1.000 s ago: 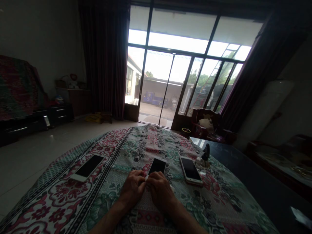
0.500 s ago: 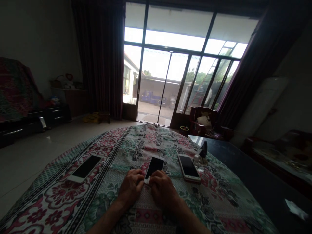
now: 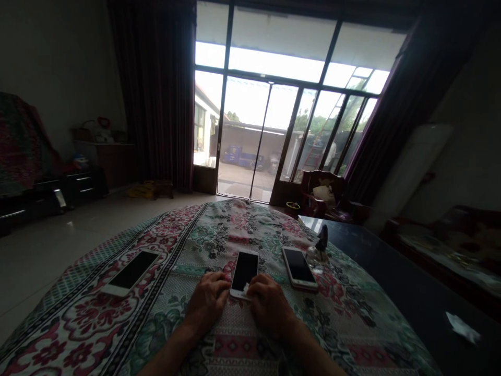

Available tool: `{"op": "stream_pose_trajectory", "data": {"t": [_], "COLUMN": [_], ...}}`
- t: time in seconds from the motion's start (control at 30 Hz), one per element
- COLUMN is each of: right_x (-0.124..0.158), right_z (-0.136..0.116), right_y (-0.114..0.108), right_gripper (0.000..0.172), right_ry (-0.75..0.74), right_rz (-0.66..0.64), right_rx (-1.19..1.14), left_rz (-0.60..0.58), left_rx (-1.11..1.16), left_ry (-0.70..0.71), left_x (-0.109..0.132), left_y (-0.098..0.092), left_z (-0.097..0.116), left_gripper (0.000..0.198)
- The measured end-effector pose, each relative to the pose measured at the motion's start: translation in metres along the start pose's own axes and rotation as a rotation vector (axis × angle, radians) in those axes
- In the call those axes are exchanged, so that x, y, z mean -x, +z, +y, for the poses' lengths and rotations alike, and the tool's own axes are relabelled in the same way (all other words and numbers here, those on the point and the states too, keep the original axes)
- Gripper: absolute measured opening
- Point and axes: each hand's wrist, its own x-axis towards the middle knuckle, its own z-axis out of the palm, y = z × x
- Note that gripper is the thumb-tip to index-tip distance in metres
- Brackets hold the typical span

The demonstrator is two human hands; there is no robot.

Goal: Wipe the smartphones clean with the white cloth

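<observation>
A white-framed phone with a dark screen (image 3: 245, 269) lies on the patterned tablecloth (image 3: 235, 318) between my hands. My left hand (image 3: 209, 297) rests at its lower left edge, fingers bent together, with nothing visible in them. My right hand (image 3: 270, 300) is at the lower right corner, its fingers pinched on a small whitish piece, perhaps cloth or tissue, that touches the screen. Another white phone (image 3: 133, 272) lies to the left. On the right is a third phone (image 3: 299, 267), which seems to lie on something of similar size.
A clear glass-like object with a dark top (image 3: 321, 243) stands beyond the right phone. A dark table (image 3: 391, 271) adjoins on the right, with a crumpled white wrapper (image 3: 463, 328) on it. Behind are a wooden chair (image 3: 321, 193) and glass doors (image 3: 250, 141).
My right hand has moved slightly right, towards the phone's lower right corner, uncovering more of the screen and the whitish piece. The whole view has shifted a little.
</observation>
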Motion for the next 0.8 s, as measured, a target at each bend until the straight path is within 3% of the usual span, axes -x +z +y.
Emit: {"op": "stream_pose_trajectory", "data": {"t": [0.13, 0.4, 0.63, 0.8], "right_x": [0.001, -0.004, 0.001, 0.001], "right_z": [-0.002, -0.019, -0.008, -0.007], "right_y": [-0.002, 0.003, -0.015, -0.014], "right_gripper": [0.027, 0.027, 0.026, 0.024], "right_ry": [0.009, -0.092, 0.011, -0.039], "right_rz": [0.001, -0.144, -0.124, -0.148], "right_rx": [0.006, 0.026, 0.039, 0.04], "left_rz": [0.014, 0.019, 0.013, -0.021], "left_rx": [-0.002, -0.045, -0.048, -0.072], "left_ry": [0.005, 0.014, -0.002, 0.0], "left_x": [0.002, 0.001, 0.001, 0.0], "left_y": [0.0, 0.003, 0.003, 0.001], "left_z": [0.001, -0.003, -0.003, -0.003], "left_gripper": [0.025, 0.027, 0.026, 0.027]}}
